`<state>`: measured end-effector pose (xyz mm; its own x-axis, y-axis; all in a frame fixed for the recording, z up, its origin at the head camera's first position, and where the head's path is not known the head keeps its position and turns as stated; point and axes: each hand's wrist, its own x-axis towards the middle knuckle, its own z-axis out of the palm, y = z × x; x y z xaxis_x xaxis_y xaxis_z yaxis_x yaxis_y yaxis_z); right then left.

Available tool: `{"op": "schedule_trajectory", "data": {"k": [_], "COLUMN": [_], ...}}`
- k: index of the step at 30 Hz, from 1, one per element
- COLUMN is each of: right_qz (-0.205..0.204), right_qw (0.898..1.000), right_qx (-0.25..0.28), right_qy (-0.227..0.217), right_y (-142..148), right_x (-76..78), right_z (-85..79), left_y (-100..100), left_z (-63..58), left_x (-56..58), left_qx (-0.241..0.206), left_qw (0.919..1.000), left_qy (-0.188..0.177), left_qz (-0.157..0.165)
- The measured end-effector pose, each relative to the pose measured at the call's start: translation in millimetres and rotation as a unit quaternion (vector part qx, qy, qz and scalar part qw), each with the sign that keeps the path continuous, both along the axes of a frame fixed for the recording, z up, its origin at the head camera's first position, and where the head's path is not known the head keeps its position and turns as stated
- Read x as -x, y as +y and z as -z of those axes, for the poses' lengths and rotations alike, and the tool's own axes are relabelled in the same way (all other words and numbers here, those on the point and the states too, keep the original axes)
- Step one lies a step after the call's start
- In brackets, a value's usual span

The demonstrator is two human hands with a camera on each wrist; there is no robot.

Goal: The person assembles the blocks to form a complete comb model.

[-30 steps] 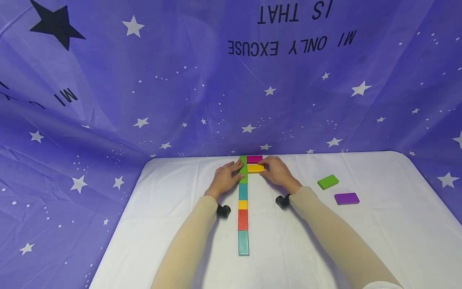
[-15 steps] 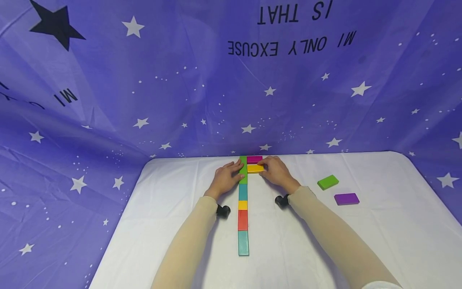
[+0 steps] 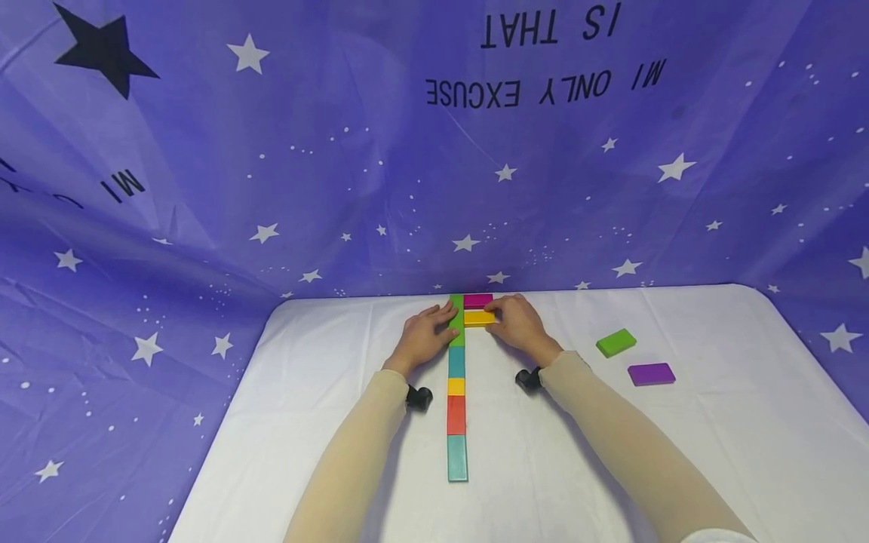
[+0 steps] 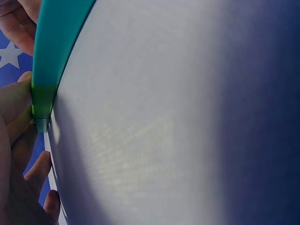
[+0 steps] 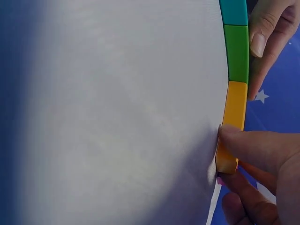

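Observation:
A column of coloured blocks runs up the white table in the head view. At its far end is a green section (image 3: 458, 340), with a teal block (image 3: 457, 362) below it. My left hand (image 3: 422, 335) touches the left side of the green section with its fingertips, its fingers loosely extended. A magenta block (image 3: 478, 300) lies to the right of the green. Just below the magenta is a yellow block (image 3: 478, 319), which my right hand (image 3: 521, 326) pinches near its right end. In the right wrist view, the yellow block's other end meets the green side.
Lower in the column lie a small yellow block (image 3: 456, 387), a red block (image 3: 456, 415) and another teal block (image 3: 458, 458). Off to the right, a loose green block (image 3: 616, 343) and a purple block (image 3: 652, 374) rest on the table. A purple starred cloth (image 3: 380, 188) hangs behind.

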<state>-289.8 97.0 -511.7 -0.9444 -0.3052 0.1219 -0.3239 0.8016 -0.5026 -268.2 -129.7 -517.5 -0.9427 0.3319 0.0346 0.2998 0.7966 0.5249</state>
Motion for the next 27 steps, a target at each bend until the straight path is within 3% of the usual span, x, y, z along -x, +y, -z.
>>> {"op": "schedule_trajectory", "data": {"k": [7, 15, 27], "right_qz": [0.012, 0.022, 0.045], "right_qw": [0.999, 0.993, 0.99], "right_qx": [0.045, 0.117, 0.126], "right_qy": [-0.011, -0.014, 0.035], "right_y": [17, 51, 108], "right_x": [-5.6, -19.5, -42.1], "right_z": [-5.3, -31.9, -51.6], "left_y": [0, -1, -2], "left_z": [1.4, 1.2, 0.5], "left_x": [0.0, 0.4, 0.0], "left_qx": [-0.002, -0.003, -0.005], "left_qw": [1.0, 1.0, 1.0], "left_qy": [0.003, 0.005, 0.002], "left_qz": [0.003, 0.005, 0.004]}}
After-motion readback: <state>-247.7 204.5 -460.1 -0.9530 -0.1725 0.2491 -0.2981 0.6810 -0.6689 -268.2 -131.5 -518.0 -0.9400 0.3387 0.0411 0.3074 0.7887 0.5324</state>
